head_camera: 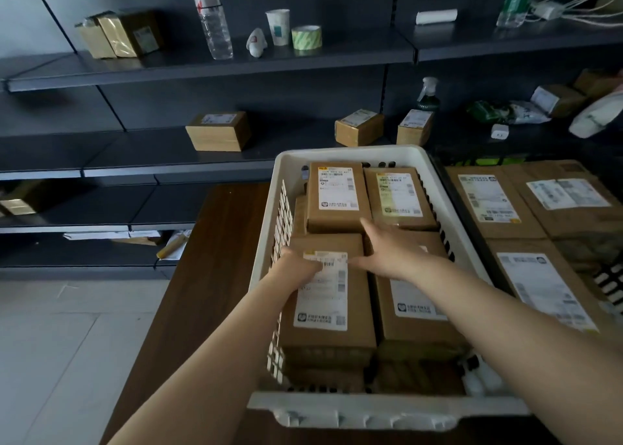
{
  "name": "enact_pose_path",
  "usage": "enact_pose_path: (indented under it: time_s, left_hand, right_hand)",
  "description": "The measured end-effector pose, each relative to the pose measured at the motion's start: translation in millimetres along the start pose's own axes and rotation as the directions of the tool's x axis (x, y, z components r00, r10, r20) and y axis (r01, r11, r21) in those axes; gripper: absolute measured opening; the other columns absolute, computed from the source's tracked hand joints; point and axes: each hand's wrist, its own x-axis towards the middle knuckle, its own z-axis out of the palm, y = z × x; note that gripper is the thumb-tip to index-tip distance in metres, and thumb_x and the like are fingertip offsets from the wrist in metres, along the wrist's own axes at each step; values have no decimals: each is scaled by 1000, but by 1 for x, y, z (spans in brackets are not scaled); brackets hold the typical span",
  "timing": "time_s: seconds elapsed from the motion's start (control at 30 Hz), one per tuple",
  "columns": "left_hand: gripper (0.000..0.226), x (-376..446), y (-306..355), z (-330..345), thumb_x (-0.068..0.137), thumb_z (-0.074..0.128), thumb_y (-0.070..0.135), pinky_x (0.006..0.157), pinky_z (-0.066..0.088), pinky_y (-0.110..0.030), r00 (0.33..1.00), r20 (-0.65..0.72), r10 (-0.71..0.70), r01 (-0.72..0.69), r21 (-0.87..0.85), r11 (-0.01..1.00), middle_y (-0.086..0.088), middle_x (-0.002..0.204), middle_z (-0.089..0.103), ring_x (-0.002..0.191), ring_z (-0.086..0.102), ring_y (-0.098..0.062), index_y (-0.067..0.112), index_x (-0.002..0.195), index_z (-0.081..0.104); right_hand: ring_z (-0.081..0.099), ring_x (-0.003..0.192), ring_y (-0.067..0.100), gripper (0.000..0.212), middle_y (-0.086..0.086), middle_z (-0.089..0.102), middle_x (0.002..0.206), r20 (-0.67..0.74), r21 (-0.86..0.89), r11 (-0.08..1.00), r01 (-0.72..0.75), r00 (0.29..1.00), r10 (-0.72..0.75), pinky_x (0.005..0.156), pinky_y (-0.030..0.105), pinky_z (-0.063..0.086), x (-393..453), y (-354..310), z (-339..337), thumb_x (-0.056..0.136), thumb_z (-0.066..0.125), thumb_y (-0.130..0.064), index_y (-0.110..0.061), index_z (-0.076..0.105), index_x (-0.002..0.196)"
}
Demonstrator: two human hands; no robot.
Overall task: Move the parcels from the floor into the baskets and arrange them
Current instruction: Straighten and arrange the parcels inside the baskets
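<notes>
The white basket (266, 242) looks like smooth, slightly glossy plastic with slotted walls, the parcels (328, 296) inside it matt brown cardboard with white paper labels, and the table (209, 259) beneath it dark, faintly sheened wood.

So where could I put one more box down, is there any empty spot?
The white basket is crowded: four parcels fill its top layer, and both hands, left hand and right hand, rest on them. Bare room shows on the dark table left of the basket, and on the grey shelf left of the lone parcel.
</notes>
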Motion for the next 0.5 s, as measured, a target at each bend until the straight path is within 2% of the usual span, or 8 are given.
enact_pose_path:
  time_s: [0.03,0.1,0.17,0.27,0.33,0.4,0.5]
  left_hand:
    - [82,-8,-7,3,90,55,27,88,42,-33,1000,27,12,-12,5,1000,-12,134,45,118,49,-27,5,147,0]
    - [83,-20,-21,10,87,60,26,88,44,-34,998,35,54,-54,-10,999,-11,135,46,121,49,-28,10,146,3]
    - [80,-24,-31,13,84,63,22,81,46,-33,996,0,91,-91,-81,993,-8,131,51,114,54,-26,15,145,12]
    - [54,-25,-39,12,85,59,19,61,49,-27,991,-92,96,-120,-304,945,-1,118,60,87,58,-17,18,135,38]
    - [48,-25,-40,11,88,56,20,52,44,-23,989,-108,97,-127,-320,939,2,106,59,79,54,-14,19,134,42]
    - [47,-25,-40,12,91,53,21,60,47,-27,992,-76,101,-118,-285,951,-3,116,59,90,58,-19,18,136,39]
    - [50,-24,-39,18,94,46,20,80,49,-38,994,-61,92,-100,-142,985,-11,129,53,111,56,-30,15,140,26]
  right_hand:
    - [8,144,31,95,4,-1,159,99,-8,1000,-11,995,12,114,53,20,-12,2,4,79,58,-59,-32,-1,149]
    - [-5,145,31,92,0,-12,158,220,-54,998,-44,974,55,115,54,15,-33,5,16,82,57,-56,-38,-5,147]
    - [-12,144,30,82,-6,-15,157,212,-51,995,-84,973,93,114,58,11,-47,7,25,86,50,-56,-40,-3,147]
    - [8,145,28,74,-1,7,159,104,-8,996,-89,991,89,113,54,21,-54,3,24,86,49,-55,-32,15,148]
    - [25,140,25,78,2,22,155,59,111,992,-64,997,57,111,49,28,-56,-4,22,83,52,-60,-27,22,147]
    - [21,142,26,90,4,19,156,73,94,994,-61,996,54,113,53,20,-59,-13,25,78,56,-64,-25,15,149]
    - [-3,145,30,102,8,-1,159,122,-98,993,-71,989,82,113,61,3,-62,-24,37,75,58,-66,-25,3,150]
